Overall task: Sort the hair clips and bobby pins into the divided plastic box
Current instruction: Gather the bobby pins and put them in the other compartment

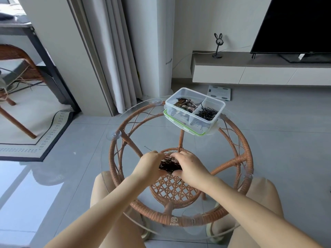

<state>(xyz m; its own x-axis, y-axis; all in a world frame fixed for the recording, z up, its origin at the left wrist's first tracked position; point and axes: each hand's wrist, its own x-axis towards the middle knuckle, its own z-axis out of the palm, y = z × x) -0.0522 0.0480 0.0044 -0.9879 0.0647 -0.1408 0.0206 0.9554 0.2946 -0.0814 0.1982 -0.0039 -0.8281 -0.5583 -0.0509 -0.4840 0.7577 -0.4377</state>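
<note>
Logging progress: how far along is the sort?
Done: the divided box holds hair clips in its left compartment, bobby pins in its right. In hand: left hand and right hand gather a bobby-pin bundle. Left: that bundle and one stray pin on the glass tabletop.

**2 hands on a pin bundle, on the near side of the box**

I see the divided plastic box (pixel 215 100) at the far edge of a round glass table (pixel 143 133), sitting on its green-edged lid (pixel 188 130). The box's left compartment holds brown hair clips (pixel 184 104). Its right compartment holds a heap of dark bobby pins (pixel 207 112).

Well nearer to me than the box, the left hand (pixel 152 163) and right hand (pixel 189 167) meet around a dark pin bundle (pixel 169 165), fingers curled on it from both sides.

1 stray pin (pixel 147 148) lies on the glass, nearer than the box and to its left.

Just beyond the box a floor scale (pixel 219 91) lies on the tiles. Farther beyond, to the right, stands a black TV (pixel 295 24).
</note>
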